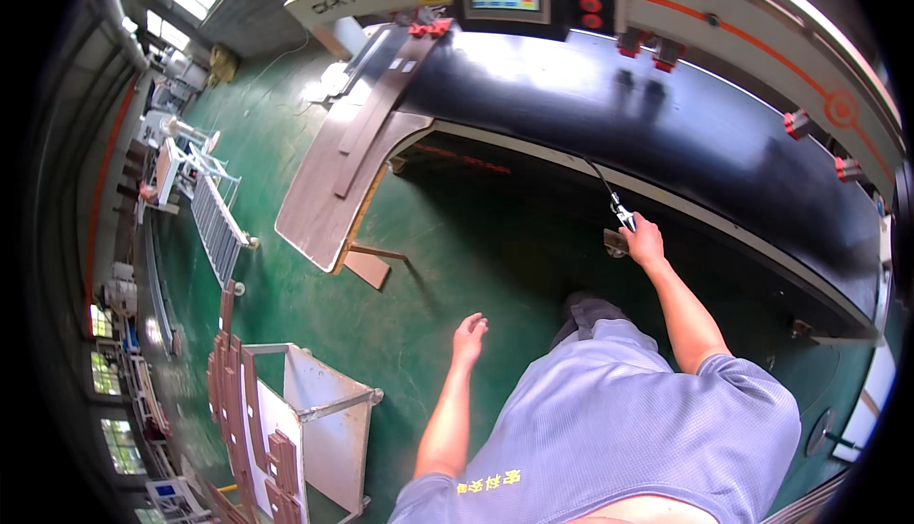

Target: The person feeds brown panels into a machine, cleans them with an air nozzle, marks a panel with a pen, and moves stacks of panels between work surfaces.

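While your right hand (645, 240) was clenched around the small metal air nozzle on its thin black hose (621, 212), you held it low at the front edge of the long glossy black machine surface (609, 105), where the hose could reach. Your left hand (468, 336) hung released and empty over the green floor (409, 286), holding nothing.

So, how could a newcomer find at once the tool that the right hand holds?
Start at the long black machine table and go down to its front edge, where the right hand reaches. The air nozzle is there: small, metallic, the only thing with a thin dark hose running up over the table.
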`<state>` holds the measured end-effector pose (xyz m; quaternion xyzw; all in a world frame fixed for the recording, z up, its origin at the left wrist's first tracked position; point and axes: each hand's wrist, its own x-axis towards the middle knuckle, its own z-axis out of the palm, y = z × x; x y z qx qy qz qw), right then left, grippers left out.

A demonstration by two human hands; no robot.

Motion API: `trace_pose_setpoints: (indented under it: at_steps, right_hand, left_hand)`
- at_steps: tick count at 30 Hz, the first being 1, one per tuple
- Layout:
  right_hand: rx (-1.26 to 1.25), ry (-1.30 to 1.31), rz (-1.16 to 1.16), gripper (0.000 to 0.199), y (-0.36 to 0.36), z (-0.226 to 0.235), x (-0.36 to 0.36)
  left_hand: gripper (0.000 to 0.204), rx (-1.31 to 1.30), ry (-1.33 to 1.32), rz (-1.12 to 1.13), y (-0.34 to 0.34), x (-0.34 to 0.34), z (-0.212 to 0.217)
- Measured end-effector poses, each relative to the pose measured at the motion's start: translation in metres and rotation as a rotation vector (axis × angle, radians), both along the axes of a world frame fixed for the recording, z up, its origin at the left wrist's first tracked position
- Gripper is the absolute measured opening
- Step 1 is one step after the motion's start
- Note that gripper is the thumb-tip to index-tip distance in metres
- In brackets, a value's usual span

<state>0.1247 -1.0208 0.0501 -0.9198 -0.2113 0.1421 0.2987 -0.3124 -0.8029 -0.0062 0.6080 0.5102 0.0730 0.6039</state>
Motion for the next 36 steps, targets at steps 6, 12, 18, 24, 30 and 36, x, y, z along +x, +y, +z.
trace_pose_setpoints:
  at_steps: [6,12,18,24,30,36]
  right_hand:
    - [0.231,0.235,0.004,0.023,0.157,-0.027,-0.028]
    - [0.389,0.509,-0.102,0.028,0.304,-0.032,-0.062]
    - [0.300,0.488,-0.041,0.045,0.384,-0.029,-0.085]
    - [0.383,0.737,-0.058,0.044,0.406,0.026,-0.102]
    - [0.298,0.556,-0.166,0.063,0.421,0.035,-0.105]
    - [0.433,0.678,-0.401,0.046,0.480,0.092,-0.122]
  left_hand:
    - [0.045,-0.124,-0.215,0.063,0.063,0.009,-0.010]
    - [0.045,-0.112,-0.192,-0.015,0.184,0.025,0.043]
    - [0.047,0.075,-0.132,-0.175,0.322,0.067,0.070]
    - [0.078,0.588,0.022,-0.291,0.471,0.113,0.025]
    - [0.115,0.780,0.443,-0.428,0.637,0.209,0.010]
    - [0.139,0.735,0.675,-0.581,0.756,0.287,-0.009]
